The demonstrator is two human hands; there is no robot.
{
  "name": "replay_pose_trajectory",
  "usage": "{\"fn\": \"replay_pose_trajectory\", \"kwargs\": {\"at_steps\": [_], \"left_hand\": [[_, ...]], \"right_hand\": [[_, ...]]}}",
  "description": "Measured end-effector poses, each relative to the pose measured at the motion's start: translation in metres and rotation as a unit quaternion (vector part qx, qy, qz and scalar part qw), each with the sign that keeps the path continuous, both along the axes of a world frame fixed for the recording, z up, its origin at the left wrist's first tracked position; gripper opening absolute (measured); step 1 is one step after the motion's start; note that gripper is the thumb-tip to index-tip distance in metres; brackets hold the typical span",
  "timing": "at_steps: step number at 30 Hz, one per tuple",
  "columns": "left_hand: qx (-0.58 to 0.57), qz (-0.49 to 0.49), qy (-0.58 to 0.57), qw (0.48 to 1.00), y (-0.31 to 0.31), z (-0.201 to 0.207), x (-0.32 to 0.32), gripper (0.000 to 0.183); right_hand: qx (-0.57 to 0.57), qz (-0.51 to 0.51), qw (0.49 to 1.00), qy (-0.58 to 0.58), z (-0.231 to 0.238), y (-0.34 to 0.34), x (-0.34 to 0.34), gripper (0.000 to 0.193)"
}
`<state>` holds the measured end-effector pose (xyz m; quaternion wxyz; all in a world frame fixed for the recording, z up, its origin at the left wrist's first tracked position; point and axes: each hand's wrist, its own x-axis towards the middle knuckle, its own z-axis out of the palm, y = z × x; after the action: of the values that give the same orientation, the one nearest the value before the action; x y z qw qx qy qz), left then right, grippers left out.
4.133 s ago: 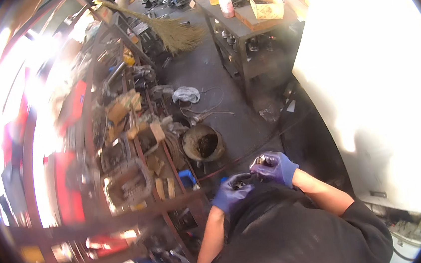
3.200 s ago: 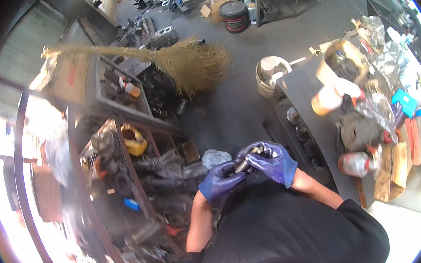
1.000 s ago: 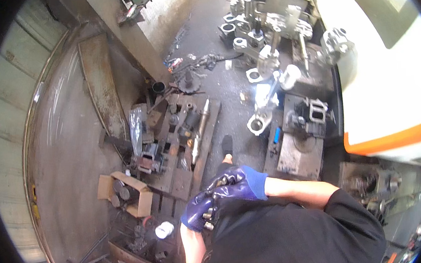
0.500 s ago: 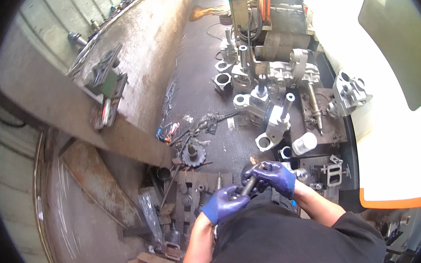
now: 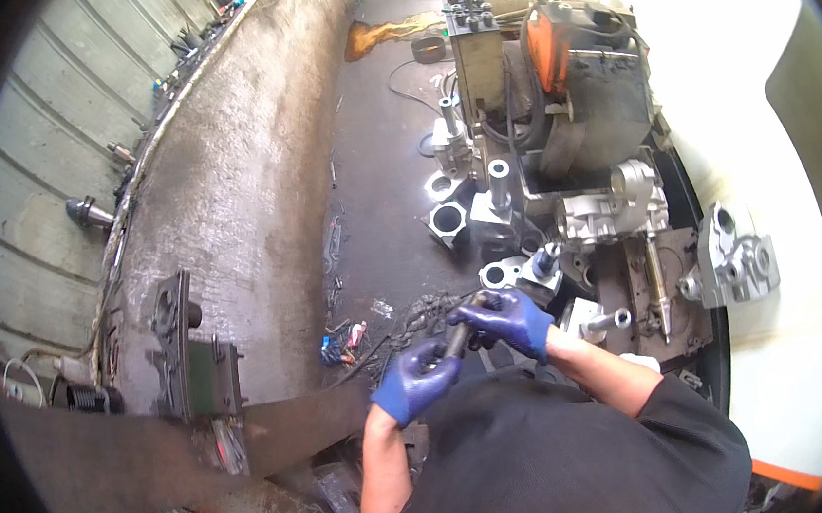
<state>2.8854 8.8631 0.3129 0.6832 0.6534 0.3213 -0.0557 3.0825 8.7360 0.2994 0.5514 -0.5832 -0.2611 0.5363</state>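
Note:
In front of my body, both hands in blue-purple coated gloves hold a short dark metal rod point(image 5: 457, 341), slanting up to the right. My left hand point(image 5: 416, 381) is closed around its lower end. The fingers of my right hand point(image 5: 517, 324) wrap its upper end. Just beyond my right hand stands a silver metal casting point(image 5: 502, 274) with a round hole and an upright post. Another casting with a post point(image 5: 595, 321) lies beside my right wrist, partly hidden by my arm.
More silver castings point(image 5: 447, 220) stand along the dark floor. To the right, a spindle-like shaft point(image 5: 657, 289) lies on a metal plate, near a casting point(image 5: 738, 255) on the white machine surface. A steel beam point(image 5: 308, 424) crosses at lower left. A concrete wall point(image 5: 230, 194) runs along the left.
The view has shifted forward, bringing the castings and machine lower and closer in the picture. Both hands still grip the rod and appear farther up and left.

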Motion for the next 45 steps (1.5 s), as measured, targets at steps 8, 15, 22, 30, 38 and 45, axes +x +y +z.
{"fn": "replay_pose_trajectory", "kwargs": {"at_steps": [8, 15, 22, 30, 38, 45], "left_hand": [[-0.082, -0.003, -0.001, 0.997, 0.204, -0.012, 0.1, 0.021], [-0.01, -0.169, 0.03, 0.985, 0.41, -0.02, 0.239, 0.03], [-0.048, -0.298, 0.025, 0.953, 0.53, -0.028, 0.328, 0.027], [-0.019, -0.412, 0.033, 0.91, 0.63, -0.04, 0.462, 0.029], [0.055, -0.539, 0.055, 0.839, 0.685, -0.004, 0.619, 0.028], [-0.162, -0.612, 0.018, 0.774, 0.701, -0.033, 0.723, 0.018]], "right_hand": [[0.033, -0.017, 0.998, -0.05, -0.021, 0.183, 0.078, 0.025], [0.061, -0.188, 0.98, 0.021, -0.037, 0.346, 0.162, 0.027], [0.037, -0.246, 0.969, -0.006, -0.018, 0.442, 0.22, 0.027], [-0.001, -0.324, 0.946, 0.028, -0.044, 0.527, 0.319, 0.024], [-0.001, -0.419, 0.907, -0.035, -0.02, 0.581, 0.412, 0.019], [-0.07, -0.607, 0.765, -0.205, 0.015, 0.591, 0.445, 0.019]]}}
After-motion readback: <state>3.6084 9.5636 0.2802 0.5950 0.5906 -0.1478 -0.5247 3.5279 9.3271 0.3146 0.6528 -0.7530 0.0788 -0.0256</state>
